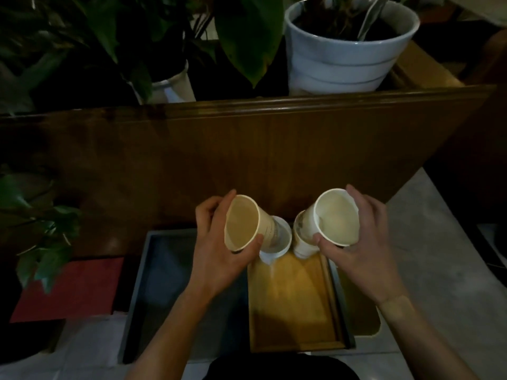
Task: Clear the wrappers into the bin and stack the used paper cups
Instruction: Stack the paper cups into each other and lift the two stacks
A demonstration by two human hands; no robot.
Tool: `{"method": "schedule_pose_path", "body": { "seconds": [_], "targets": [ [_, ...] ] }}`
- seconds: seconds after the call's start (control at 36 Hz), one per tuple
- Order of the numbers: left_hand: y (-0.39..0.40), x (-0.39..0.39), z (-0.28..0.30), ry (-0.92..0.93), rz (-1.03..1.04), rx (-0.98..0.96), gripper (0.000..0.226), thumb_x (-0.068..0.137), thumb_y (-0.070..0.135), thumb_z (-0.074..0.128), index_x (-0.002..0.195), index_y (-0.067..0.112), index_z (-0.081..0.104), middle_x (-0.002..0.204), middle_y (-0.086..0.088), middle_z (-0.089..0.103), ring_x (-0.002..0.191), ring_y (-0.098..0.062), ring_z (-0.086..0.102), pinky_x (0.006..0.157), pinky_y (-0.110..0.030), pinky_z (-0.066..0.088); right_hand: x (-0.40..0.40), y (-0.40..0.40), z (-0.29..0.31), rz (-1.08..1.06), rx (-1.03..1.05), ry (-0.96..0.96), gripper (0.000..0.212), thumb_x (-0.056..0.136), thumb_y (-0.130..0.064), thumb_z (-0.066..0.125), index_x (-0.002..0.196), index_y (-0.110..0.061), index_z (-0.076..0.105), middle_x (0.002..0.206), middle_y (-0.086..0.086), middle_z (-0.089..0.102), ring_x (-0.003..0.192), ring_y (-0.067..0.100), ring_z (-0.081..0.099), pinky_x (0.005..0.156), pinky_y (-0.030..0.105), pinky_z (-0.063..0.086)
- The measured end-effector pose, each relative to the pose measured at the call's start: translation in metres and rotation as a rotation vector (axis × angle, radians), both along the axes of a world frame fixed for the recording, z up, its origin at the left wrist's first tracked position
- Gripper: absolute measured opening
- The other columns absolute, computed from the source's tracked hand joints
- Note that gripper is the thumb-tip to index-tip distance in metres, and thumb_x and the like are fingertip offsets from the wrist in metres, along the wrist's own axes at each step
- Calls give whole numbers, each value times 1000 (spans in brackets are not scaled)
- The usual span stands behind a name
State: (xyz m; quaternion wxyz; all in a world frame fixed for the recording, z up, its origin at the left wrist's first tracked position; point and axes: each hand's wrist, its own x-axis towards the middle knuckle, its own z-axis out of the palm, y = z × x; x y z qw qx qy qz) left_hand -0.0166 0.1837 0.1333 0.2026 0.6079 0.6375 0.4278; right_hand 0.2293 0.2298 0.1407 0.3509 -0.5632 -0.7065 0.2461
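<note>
Your left hand [219,250] and right hand [359,242] each clasp a light, crushable tan-lined paper cup [242,222] and white paper cup [337,216], centre frame; hold mid-wall, gently.

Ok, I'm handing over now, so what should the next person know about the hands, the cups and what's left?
Left hand: holding a tan-lined paper cup, tilted, mouth toward the camera.
Right hand: holding a white paper cup, tilted the same way.
Below them: a smaller white cup behind the left hand's cup and a printed paper cup behind the right hand's, over the far end of the wooden tray. I cannot tell whether any are nested.
Done: two cups picked up.
Left: stack all the cups. No wrappers or bin clearly visible; check around the grey tray.
</note>
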Motion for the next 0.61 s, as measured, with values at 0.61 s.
{"method": "schedule_pose_path", "body": {
  "seconds": [0.61],
  "targets": [
    [35, 30, -54, 112, 55, -186, 96, 63, 74, 60, 146, 40, 25, 141, 13, 20, 119, 0, 31, 86, -18, 42, 5, 39, -66, 95, -186, -145, 99, 70, -52, 76, 148, -32, 19, 143, -6, 22, 128, 21, 33, 94, 40, 45]
  ]
}}
